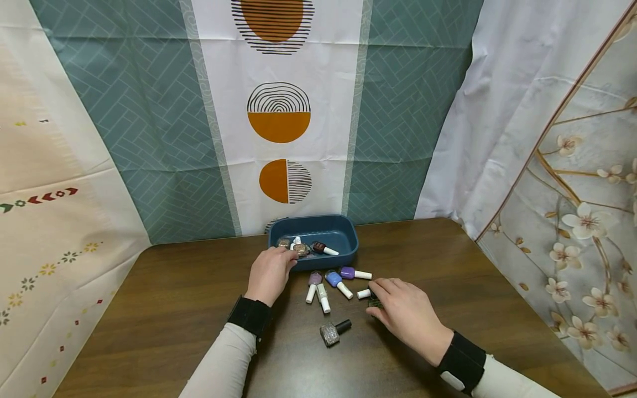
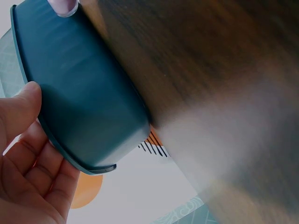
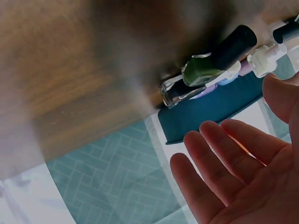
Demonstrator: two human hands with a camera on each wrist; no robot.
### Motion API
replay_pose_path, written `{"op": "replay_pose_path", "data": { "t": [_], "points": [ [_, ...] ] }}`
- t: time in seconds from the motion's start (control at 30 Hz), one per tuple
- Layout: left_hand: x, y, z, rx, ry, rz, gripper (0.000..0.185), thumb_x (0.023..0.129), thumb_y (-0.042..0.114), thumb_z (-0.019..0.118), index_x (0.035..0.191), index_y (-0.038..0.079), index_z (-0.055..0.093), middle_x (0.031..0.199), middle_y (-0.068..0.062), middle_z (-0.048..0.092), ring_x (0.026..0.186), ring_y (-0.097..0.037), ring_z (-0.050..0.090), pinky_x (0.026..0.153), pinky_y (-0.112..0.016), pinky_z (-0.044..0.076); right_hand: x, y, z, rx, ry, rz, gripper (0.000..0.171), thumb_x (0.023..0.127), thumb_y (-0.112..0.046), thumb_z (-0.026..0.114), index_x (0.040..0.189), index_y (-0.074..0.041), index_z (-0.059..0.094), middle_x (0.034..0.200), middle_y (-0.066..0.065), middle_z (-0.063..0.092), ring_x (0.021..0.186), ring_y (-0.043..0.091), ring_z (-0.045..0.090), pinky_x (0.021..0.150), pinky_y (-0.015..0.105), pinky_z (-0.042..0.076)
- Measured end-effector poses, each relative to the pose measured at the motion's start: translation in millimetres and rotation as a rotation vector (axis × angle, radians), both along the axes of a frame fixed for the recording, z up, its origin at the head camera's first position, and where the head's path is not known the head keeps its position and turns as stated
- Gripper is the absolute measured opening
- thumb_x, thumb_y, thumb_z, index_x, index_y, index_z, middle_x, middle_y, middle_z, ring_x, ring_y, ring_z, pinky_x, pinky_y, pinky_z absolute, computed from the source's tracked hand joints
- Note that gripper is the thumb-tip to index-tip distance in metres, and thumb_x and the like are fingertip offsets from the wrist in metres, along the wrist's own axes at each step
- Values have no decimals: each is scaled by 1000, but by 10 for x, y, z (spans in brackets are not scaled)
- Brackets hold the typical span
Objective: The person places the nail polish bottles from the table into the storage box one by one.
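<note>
My left hand [image 1: 269, 275] reaches over the front left rim of a dark blue bin [image 1: 352, 251]. In the left wrist view its thumb [image 2: 29, 100] lies at the rim, and its other fingers bend past the edge, tips hidden. A glittery gold nail polish bottle [image 1: 301, 250] is beside those fingers in the head view. My right hand [image 1: 405, 311] hovers with fingers extended and apart, palm showing in the right wrist view. Near it lie a green nail polish bottle [image 3: 200, 70] with a black cap and a dark one [image 3: 175, 92] with a white cap.
Before the bin lie purple [image 1: 347, 272], blue [image 1: 334, 278], mauve [image 1: 315, 278] and pale green [image 1: 321, 293] nail polishes with white caps. A silver glitter bottle [image 1: 329, 334] lies nearer. Inside the bin is a dark red bottle [image 1: 318, 247]. Patterned cloths [image 1: 398, 138] hang behind the table.
</note>
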State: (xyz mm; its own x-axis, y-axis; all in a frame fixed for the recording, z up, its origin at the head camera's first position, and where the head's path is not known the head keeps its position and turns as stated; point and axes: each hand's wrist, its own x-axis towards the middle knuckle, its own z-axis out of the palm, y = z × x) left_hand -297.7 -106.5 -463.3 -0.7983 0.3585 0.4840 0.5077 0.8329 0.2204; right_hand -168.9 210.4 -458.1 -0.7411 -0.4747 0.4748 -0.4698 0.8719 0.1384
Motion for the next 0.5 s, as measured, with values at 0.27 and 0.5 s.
{"op": "replay_pose_path", "data": {
  "t": [0.27, 0.5],
  "points": [
    [8, 9, 19, 3, -28, 11, 9, 99, 12, 84, 107, 12, 87, 96, -3, 79, 91, -26, 69, 91, -45, 59, 59, 42, -58, 2, -15, -14, 59, 90, -44, 94, 130, -4, 78, 122, 11, 77, 108, 29, 76, 85, 47, 65],
    [15, 10, 35, 6, -36, 10, 8, 99, 12, 84, 107, 12, 87, 96, -3, 79, 91, -27, 70, 92, -45, 59, 77, 53, -75, 26, 16, -52, 61, 89, -49, 93, 122, 0, 78, 110, 10, 75, 97, 26, 74, 75, 42, 64]
  ]
}}
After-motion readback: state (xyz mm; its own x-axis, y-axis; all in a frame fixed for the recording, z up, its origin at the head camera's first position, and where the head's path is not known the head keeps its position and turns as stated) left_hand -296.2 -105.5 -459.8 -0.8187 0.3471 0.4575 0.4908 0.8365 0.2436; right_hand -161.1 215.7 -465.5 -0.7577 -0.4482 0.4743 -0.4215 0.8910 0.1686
